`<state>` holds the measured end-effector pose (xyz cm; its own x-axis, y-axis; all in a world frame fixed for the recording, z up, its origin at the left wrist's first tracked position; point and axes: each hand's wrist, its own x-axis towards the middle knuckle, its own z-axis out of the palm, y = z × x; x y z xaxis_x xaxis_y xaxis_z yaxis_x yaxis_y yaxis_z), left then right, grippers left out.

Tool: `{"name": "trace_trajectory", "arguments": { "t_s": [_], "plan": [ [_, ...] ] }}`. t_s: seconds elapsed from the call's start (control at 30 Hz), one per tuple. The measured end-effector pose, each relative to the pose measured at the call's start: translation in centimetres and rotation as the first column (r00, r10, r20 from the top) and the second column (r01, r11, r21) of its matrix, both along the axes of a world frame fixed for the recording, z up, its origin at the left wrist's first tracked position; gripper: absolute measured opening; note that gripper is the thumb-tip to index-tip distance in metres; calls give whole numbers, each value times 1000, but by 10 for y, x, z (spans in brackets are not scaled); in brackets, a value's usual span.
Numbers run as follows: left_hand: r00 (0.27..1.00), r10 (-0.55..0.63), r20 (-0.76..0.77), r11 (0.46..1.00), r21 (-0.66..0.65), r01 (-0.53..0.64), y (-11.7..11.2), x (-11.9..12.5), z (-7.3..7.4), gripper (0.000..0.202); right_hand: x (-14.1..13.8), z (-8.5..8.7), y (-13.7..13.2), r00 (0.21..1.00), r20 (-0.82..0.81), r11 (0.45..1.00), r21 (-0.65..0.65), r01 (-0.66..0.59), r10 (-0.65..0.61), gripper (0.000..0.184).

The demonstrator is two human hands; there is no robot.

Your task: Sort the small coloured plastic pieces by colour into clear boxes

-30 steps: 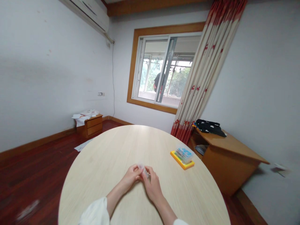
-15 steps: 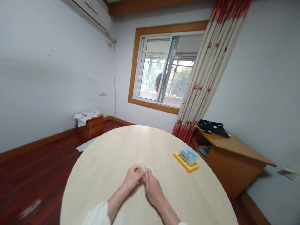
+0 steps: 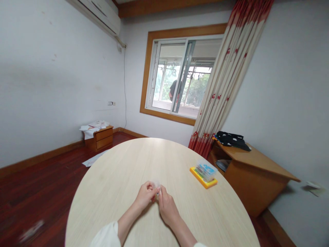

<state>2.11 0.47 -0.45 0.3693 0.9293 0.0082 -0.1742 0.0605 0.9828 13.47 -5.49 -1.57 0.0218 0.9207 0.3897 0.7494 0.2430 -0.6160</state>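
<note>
My left hand (image 3: 145, 195) and my right hand (image 3: 166, 207) meet over the round light-wood table (image 3: 115, 178), fingertips pinched together. Between them is a small clear object (image 3: 157, 187), mostly hidden by the fingers, so I cannot name it. Both hands rest low on the table near its front. A yellow tray with a clear box of blue and white pieces (image 3: 204, 172) lies on the table to the right, well apart from my hands.
A wooden desk (image 3: 254, 164) with dark cloth (image 3: 232, 140) stands right of the table beside a red-and-cream curtain (image 3: 223, 79). A small cabinet with papers (image 3: 99, 133) sits by the left wall. A person (image 3: 174, 91) is outside the window.
My hands have drawn closer together around the small clear object, which now shows less. The view shifted slightly.
</note>
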Motion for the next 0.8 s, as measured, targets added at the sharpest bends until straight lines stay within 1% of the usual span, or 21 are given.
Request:
{"name": "trace_trajectory", "arguments": {
  "t_s": [0.17,0.27,0.37,0.43,0.53,0.63,0.7,0.8],
  "plan": [
    [1000,12,-19,1000,24,-11,0,0,-2,54,-1,1,0,1000,4,1000,-6,-9,9,33],
    [1000,13,-20,999,36,-12,1,0,-5,53,-2,2,-2,999,-48,1000,15,-4,5,33],
    [1000,15,-23,999,48,-14,4,0,-8,53,-3,5,-3,994,-108,998,64,-4,11,31],
    [999,20,-29,998,66,-18,5,0,-9,53,-3,8,-3,990,-134,997,75,-29,39,32],
    [999,16,-46,997,81,-12,5,-1,-9,51,-2,13,-4,978,-188,995,51,-81,89,34],
    [998,-1,-61,997,78,6,4,-1,-8,51,0,16,-4,965,-236,994,38,-106,112,35],
    [998,-7,-65,997,79,12,3,-2,-7,51,0,17,-4,965,-236,994,33,-109,114,36],
    [997,2,-78,996,94,5,3,-1,-7,50,1,16,-3,975,-193,994,20,-105,107,37]
  ]
}}
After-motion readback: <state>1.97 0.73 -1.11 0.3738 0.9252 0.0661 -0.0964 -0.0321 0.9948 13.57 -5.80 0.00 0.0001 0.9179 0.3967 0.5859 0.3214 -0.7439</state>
